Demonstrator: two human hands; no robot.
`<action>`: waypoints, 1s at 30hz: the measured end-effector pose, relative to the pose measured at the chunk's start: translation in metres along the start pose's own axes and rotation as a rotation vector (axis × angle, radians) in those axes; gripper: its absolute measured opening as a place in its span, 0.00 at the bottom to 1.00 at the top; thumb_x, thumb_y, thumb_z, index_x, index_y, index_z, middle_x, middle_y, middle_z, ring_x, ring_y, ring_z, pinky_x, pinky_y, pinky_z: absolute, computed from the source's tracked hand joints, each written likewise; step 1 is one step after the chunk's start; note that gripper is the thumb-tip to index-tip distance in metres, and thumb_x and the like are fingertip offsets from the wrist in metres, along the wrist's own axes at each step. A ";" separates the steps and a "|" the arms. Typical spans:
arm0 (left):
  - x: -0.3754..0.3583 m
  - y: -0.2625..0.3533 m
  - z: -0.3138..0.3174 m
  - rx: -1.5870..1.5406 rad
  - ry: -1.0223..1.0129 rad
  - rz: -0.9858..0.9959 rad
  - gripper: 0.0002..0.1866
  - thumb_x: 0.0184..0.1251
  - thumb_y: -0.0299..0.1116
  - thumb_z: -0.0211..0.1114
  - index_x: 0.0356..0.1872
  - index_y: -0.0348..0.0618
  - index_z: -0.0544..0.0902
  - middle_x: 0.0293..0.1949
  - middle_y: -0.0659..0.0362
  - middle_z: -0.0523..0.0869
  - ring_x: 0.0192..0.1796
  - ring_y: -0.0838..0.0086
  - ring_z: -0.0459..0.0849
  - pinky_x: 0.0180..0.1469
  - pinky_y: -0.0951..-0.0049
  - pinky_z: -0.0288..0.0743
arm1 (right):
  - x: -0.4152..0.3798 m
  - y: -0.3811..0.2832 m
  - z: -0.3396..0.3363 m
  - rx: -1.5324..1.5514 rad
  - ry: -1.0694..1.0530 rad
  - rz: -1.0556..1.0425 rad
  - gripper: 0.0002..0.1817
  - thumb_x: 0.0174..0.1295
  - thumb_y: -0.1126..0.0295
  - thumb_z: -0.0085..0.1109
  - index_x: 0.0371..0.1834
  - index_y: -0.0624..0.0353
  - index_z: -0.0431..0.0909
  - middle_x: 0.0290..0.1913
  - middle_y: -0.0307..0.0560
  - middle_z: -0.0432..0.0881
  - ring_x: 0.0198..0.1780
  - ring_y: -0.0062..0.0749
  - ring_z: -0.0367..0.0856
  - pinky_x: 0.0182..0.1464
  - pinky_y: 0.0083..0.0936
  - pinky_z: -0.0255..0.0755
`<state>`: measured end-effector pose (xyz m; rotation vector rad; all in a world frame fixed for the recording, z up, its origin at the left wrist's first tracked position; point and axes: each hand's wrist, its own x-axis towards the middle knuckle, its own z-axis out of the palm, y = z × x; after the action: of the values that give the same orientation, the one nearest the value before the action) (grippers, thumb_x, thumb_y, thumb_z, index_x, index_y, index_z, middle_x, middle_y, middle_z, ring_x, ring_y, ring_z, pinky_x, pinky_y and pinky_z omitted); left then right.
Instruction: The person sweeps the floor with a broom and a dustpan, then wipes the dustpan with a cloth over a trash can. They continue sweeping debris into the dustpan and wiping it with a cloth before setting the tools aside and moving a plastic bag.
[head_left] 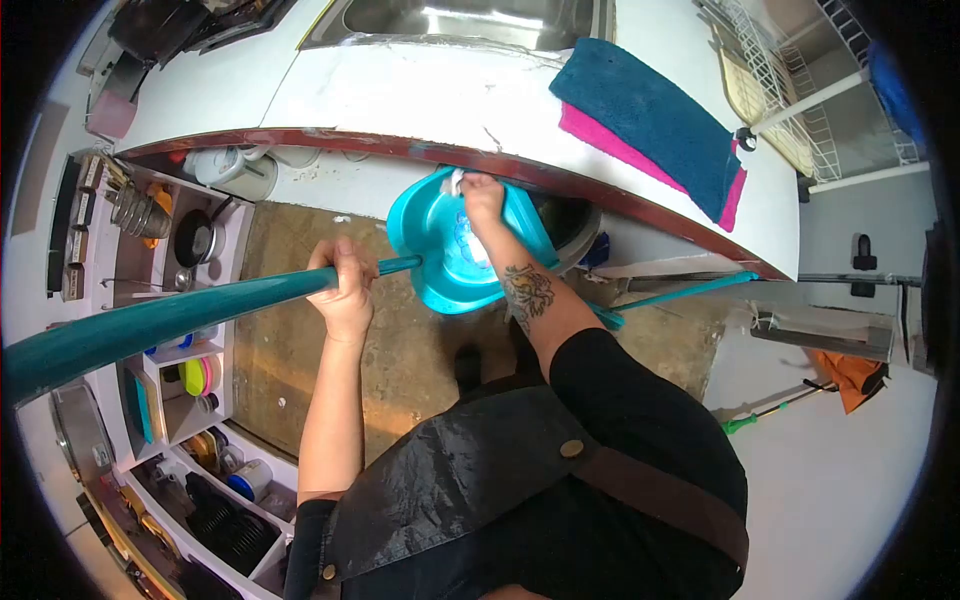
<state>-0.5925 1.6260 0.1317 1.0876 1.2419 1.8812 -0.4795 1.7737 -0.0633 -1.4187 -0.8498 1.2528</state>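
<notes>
My left hand (343, 285) is wrapped round a long teal pole (200, 317), which runs from the left edge of the view to the turquoise basin. My right hand (481, 197) is closed at the far rim of that turquoise basin (440, 275), with a small whitish thing (456, 182) at its fingertips, too small to name. The basin is below the counter's front edge, and blue and white markings show inside it. The pole's far end reaches the basin's left part.
A white counter (420, 100) with a sink (460, 22) runs across the top, holding teal and pink cloths (645, 120). Shelves (225, 330) with pans and dishes stand at the left. A dark round container (575, 225) is beside the basin. A second teal pole (690, 288) lies to the right.
</notes>
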 end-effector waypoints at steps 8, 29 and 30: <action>0.002 0.003 0.001 0.057 -0.058 -0.008 0.13 0.61 0.29 0.50 0.17 0.42 0.62 0.11 0.63 0.61 0.12 0.81 0.58 0.16 0.78 0.57 | -0.023 -0.001 0.045 -0.475 -0.023 -0.505 0.04 0.44 0.71 0.54 0.19 0.58 0.77 0.23 0.51 0.76 0.29 0.40 0.76 0.34 0.31 0.70; 0.008 0.054 -0.067 0.256 -0.028 0.039 0.09 0.60 0.34 0.53 0.24 0.40 0.69 0.12 0.63 0.68 0.14 0.84 0.64 0.16 0.85 0.54 | -0.072 0.027 -0.279 -0.670 0.138 -0.322 0.08 0.46 0.66 0.50 0.18 0.58 0.73 0.21 0.49 0.76 0.28 0.42 0.76 0.31 0.36 0.69; 0.002 0.063 -0.060 0.250 -0.037 0.006 0.09 0.60 0.34 0.53 0.24 0.41 0.70 0.12 0.64 0.68 0.15 0.85 0.63 0.16 0.85 0.55 | -0.087 0.023 -0.284 -0.826 0.178 -0.428 0.08 0.46 0.67 0.48 0.16 0.57 0.74 0.21 0.48 0.77 0.28 0.40 0.77 0.30 0.35 0.69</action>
<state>-0.6499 1.5806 0.1778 1.2493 1.4834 1.7344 -0.2246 1.6202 -0.0802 -1.8031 -1.5456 0.4317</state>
